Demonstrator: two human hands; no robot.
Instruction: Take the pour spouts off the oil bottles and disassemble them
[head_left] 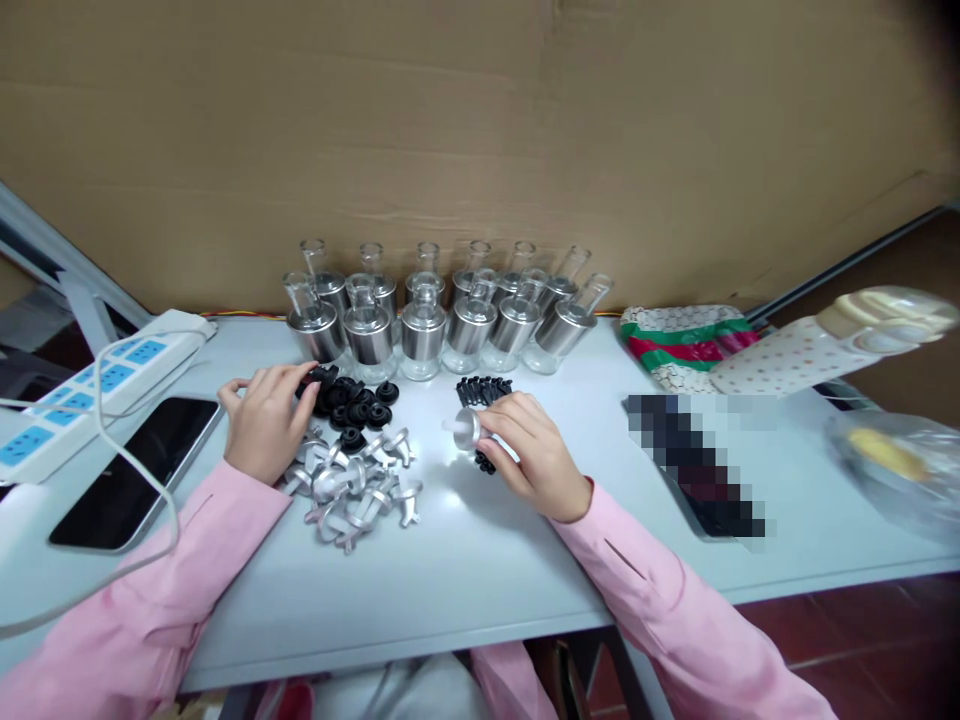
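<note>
My right hand [536, 455] pinches a silver metal spout piece [467, 428] with a round disc, held just above the table. Under and behind that hand lie small black parts [484, 390], some in a row and a few in a clump. At the left edge of a pile of black rubber stoppers [360, 405], my left hand [266, 420] has its thumb and forefinger closed around a black stopper [313, 378], mostly hidden by the fingers. Below the stoppers spreads a heap of silver spout pieces [360, 490], right beside my left wrist.
Two rows of glass bottles with metal sleeves [424, 335] stand at the back against cardboard [480, 150]. On the left are a power strip [97, 385], a phone [135, 475] and a white cable [105, 430]. A patterned bag [686, 340] and a partly blurred dark device [694, 465] lie on the right.
</note>
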